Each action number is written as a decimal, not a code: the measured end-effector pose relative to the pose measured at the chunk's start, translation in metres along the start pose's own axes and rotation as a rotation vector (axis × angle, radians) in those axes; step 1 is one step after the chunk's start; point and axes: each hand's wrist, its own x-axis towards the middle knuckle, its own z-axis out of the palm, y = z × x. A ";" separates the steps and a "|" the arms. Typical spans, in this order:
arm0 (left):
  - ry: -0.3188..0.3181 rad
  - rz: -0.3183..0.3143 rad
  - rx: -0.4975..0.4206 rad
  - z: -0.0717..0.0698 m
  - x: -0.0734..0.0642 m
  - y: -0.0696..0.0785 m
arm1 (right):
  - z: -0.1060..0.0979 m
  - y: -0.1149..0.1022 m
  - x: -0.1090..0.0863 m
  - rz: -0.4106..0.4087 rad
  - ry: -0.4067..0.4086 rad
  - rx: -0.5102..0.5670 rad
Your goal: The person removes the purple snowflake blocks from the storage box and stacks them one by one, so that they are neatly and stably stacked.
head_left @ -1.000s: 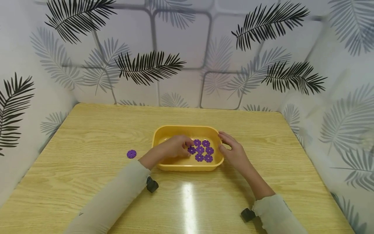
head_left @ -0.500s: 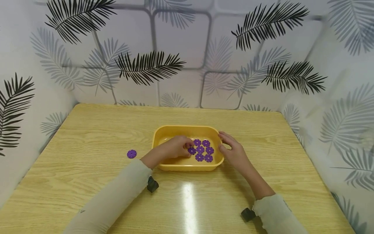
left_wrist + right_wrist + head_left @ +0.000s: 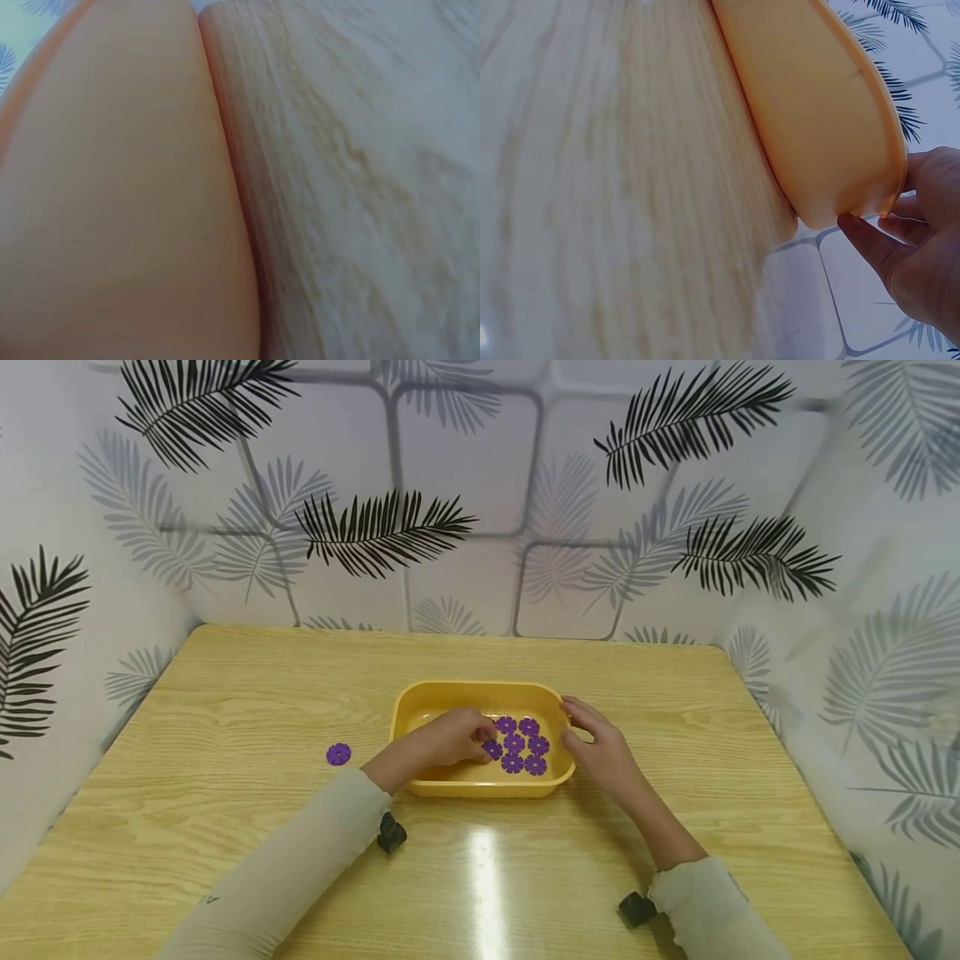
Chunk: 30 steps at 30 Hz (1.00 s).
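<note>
Head view: purple, flower-like notched discs (image 3: 513, 743) in a yellow tray (image 3: 480, 790)

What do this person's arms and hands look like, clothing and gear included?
The left hand and right hand are bare. The left sleeve and right sleeve are pale grey-green; the left has a small dark tick-like mark. A blocky black device sits at each wrist, left and right.

Left grip (image 3: 453, 737) partly hides a purple disc (image 3: 493, 750); sleeves (image 3: 288, 868) cropped.
</note>
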 end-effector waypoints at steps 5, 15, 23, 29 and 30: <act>0.008 -0.009 -0.015 0.002 0.000 -0.001 | 0.000 0.000 0.000 -0.001 -0.001 -0.004; -0.001 0.014 -0.007 0.002 -0.002 -0.002 | -0.001 0.000 0.000 0.007 -0.004 -0.003; -0.031 0.020 0.005 -0.001 -0.002 0.000 | 0.000 0.001 0.000 0.001 -0.007 0.005; -0.030 0.033 0.019 0.000 -0.001 -0.001 | 0.000 0.001 0.000 0.001 -0.006 0.002; -0.028 0.034 0.018 0.000 -0.001 -0.001 | 0.000 0.000 0.000 0.002 -0.006 0.002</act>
